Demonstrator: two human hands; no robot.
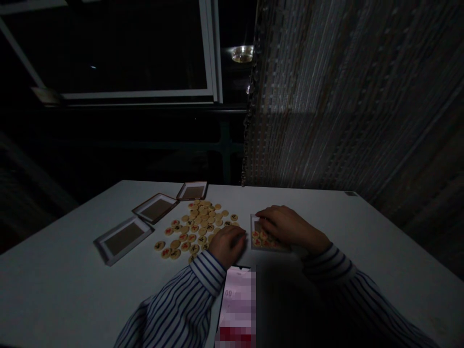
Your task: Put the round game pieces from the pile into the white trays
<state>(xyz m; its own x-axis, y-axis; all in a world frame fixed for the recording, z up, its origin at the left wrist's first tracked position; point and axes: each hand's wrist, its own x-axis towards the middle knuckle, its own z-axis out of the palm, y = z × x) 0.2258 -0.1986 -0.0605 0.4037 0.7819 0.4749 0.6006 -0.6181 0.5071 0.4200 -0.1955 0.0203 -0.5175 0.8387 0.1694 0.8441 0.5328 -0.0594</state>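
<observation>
Many round wooden Chinese chess pieces (203,217), some with red or black characters and some blank side up, lie loosely heaped left of centre. At the heap's near right edge is my left hand (227,246), fingers curled inward; what it may hold is hidden. My right hand (290,227) bends over a shallow box (255,219), covering its right part. Red-marked chess pieces (260,239) lie inside that box, below my fingers. Those fingers are curled down, and I cannot make out whether a piece is between them.
On the white table (68,270) at left sit a grey shallow box (147,231) and two brown-rimmed ones, a middle box (136,211) and a far box (179,193). A lit phone (237,299) lies near me. A bead curtain (326,121) hangs behind. The room is dim.
</observation>
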